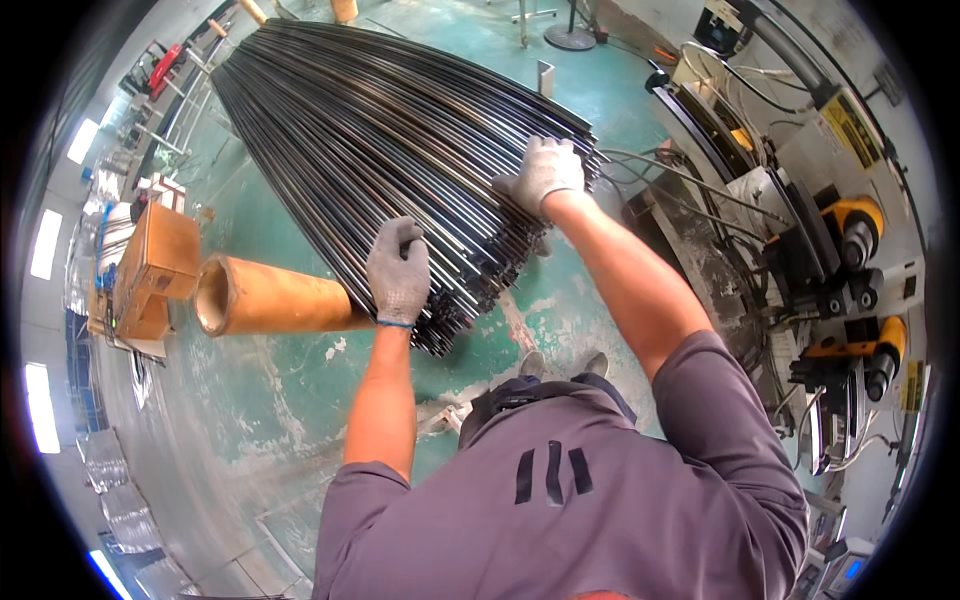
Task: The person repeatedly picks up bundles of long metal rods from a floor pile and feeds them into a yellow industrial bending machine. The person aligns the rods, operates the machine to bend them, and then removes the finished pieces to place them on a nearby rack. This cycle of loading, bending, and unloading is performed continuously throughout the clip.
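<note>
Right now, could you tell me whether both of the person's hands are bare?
No, the left hand and the right hand both wear grey work gloves on the rods.

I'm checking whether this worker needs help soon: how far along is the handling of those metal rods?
Done: a big bundle of dark metal rods already lies stacked, resting on a cardboard tube. In hand: the gloved left hand grips rods near their ends, while the gloved right hand presses on the pile's right side. Left: nearly the whole pile still sits there; no rod is lifted clear or fed to the machine on the right.
</note>
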The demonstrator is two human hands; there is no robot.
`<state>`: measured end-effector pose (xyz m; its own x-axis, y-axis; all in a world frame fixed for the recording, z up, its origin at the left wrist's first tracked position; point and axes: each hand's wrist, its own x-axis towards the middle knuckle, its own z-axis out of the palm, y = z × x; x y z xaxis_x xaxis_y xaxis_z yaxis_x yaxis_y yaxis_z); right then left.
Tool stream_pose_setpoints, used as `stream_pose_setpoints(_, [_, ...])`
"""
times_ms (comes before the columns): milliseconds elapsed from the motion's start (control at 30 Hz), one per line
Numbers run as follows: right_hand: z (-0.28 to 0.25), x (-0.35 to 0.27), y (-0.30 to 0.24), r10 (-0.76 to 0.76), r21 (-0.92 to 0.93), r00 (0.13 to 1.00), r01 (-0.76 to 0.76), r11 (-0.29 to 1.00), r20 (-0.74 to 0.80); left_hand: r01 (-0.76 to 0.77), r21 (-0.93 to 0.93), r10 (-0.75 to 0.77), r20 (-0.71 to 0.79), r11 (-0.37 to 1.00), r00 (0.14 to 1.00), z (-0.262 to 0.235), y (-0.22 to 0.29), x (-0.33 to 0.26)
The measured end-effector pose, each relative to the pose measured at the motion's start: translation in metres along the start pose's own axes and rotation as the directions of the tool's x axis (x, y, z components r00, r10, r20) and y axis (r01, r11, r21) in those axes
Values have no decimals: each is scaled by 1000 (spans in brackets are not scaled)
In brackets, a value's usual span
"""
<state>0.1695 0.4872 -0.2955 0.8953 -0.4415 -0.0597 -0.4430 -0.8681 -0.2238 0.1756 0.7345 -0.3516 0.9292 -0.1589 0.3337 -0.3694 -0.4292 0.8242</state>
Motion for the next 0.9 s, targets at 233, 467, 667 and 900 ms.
stream_pose_setpoints(233, [2,26,-16,-49,7,977,48,999,210,-16,123,18,-18,992,1000,3,-2,12])
stream_pose_setpoints(467, [-9,44,-11,-164,27,910,167,986,381,14,215,-9,-24,976,1000,8,4,16])
stream_pose_setpoints(667, [-16,59,5,-227,255,873,123,959,432,83,125,-83,-2,989,997,6,-4,17])
stream_pose_setpoints(900, [2,62,31,-558,873,675,-321,366,482,278,-334,-259,100,901,961,-5,-9,9])
